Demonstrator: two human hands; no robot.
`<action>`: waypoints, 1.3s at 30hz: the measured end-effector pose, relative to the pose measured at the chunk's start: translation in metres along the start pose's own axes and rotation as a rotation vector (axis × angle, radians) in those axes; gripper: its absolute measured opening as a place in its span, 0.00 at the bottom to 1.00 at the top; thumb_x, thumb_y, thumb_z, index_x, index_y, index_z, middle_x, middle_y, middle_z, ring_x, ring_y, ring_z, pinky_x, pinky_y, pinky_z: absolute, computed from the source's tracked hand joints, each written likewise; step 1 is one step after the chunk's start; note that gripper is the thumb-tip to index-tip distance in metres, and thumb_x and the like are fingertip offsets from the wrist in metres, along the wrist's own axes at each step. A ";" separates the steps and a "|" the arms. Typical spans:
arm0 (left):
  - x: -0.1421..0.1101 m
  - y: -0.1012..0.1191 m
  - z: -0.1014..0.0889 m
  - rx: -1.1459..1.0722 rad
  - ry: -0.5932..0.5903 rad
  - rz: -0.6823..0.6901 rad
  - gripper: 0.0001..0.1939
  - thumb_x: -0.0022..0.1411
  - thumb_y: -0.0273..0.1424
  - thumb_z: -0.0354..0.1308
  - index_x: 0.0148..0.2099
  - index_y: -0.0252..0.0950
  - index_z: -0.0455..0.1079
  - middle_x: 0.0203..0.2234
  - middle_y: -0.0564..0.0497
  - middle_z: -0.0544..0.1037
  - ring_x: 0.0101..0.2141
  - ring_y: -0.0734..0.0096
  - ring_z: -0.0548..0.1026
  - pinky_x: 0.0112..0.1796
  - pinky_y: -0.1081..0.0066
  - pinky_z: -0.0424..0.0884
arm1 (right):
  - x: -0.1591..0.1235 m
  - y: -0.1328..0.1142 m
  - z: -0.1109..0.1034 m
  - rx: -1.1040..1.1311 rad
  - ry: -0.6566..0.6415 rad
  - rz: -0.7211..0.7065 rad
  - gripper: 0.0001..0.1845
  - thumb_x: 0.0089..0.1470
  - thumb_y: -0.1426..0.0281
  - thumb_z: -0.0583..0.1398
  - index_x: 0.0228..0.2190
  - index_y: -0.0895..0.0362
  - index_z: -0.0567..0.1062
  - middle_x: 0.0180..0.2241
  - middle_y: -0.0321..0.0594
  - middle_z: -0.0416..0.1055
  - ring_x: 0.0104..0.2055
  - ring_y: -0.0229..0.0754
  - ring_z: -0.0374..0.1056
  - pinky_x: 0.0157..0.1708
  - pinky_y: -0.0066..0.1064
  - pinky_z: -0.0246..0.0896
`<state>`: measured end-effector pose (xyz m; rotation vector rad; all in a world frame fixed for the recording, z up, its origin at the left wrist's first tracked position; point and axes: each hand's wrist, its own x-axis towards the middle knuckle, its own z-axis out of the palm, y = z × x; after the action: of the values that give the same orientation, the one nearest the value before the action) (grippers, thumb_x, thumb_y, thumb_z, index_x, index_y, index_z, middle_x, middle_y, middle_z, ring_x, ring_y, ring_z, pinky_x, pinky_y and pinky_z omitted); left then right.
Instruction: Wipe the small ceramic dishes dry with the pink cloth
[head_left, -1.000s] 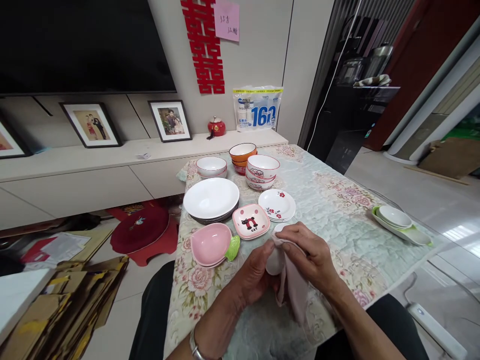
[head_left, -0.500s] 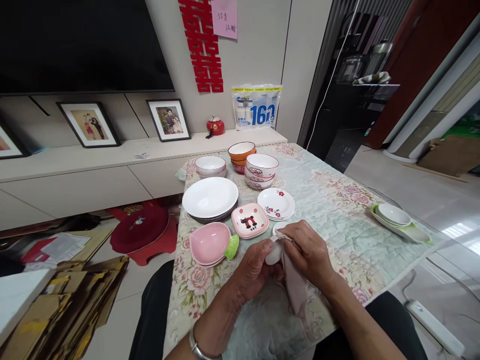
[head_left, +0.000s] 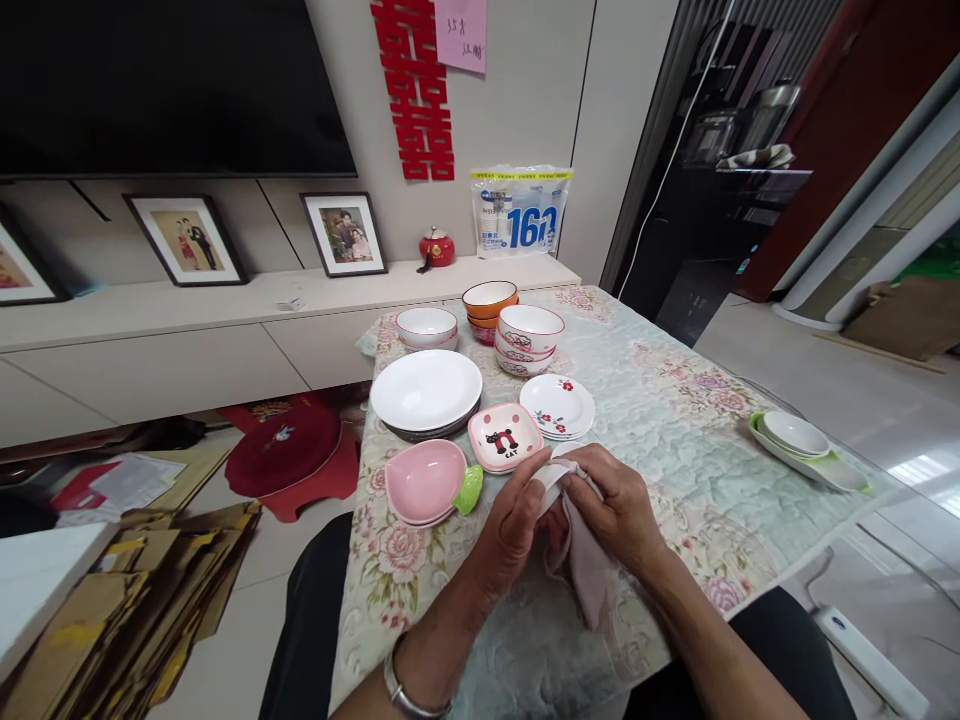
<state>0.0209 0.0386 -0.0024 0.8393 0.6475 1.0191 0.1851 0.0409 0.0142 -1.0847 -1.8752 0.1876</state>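
In front of me my left hand point(head_left: 514, 515) is closed around a small white ceramic piece point(head_left: 549, 492), mostly covered by fingers and cloth; its full shape is hidden. Bunched in my right hand point(head_left: 615, 500) is a pale pink cloth point(head_left: 589, 570), pressed against the white piece and hanging down over the table. Just beyond the hands lies a square pink cat dish point(head_left: 504, 440). To its left stand pink peach-shaped dishes point(head_left: 425, 482) with a green leaf handle. Small plates with red flowers point(head_left: 556, 405) are stacked behind my right hand.
White oval plates point(head_left: 426, 390) are stacked at the left. Behind them stand white bowls point(head_left: 426, 325), orange bowls point(head_left: 489, 298) and red-rimmed bowls point(head_left: 529, 335). Green-edged dishes point(head_left: 802, 450) lie near the table's right edge. A plastic package point(head_left: 521, 215) stands on the cabinet.
My left fingers have moved up and now cover more of the white piece. The cloth has been drawn further around it. The view has shifted slightly.
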 end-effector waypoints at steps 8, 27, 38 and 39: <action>-0.003 0.011 0.004 0.239 -0.079 -0.078 0.38 0.62 0.52 0.55 0.66 0.34 0.58 0.35 0.45 0.78 0.30 0.62 0.73 0.31 0.63 0.70 | -0.005 -0.008 -0.007 -0.347 0.097 -0.305 0.14 0.57 0.82 0.59 0.44 0.60 0.74 0.35 0.48 0.74 0.35 0.46 0.64 0.33 0.38 0.63; -0.002 0.010 0.007 0.262 -0.065 -0.044 0.35 0.63 0.49 0.55 0.65 0.34 0.58 0.33 0.47 0.75 0.28 0.64 0.72 0.31 0.63 0.70 | -0.005 -0.010 -0.009 -0.348 0.067 -0.295 0.13 0.57 0.81 0.58 0.44 0.60 0.75 0.35 0.47 0.73 0.34 0.46 0.65 0.33 0.37 0.63; 0.001 -0.003 0.003 0.012 0.047 0.080 0.32 0.61 0.46 0.57 0.63 0.37 0.64 0.46 0.43 0.78 0.40 0.57 0.77 0.39 0.64 0.72 | -0.002 -0.006 -0.003 0.016 -0.033 0.050 0.08 0.63 0.71 0.57 0.39 0.55 0.77 0.34 0.40 0.75 0.38 0.42 0.71 0.37 0.33 0.65; 0.003 -0.003 0.005 -0.073 0.050 0.039 0.31 0.63 0.46 0.56 0.63 0.37 0.63 0.44 0.44 0.79 0.36 0.60 0.78 0.34 0.66 0.72 | -0.003 -0.005 -0.005 0.018 -0.030 0.093 0.09 0.64 0.70 0.56 0.37 0.55 0.77 0.34 0.40 0.75 0.37 0.42 0.71 0.37 0.32 0.65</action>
<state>0.0273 0.0388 -0.0021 0.7674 0.6348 1.0960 0.1864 0.0345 0.0176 -1.1633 -1.8478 0.2743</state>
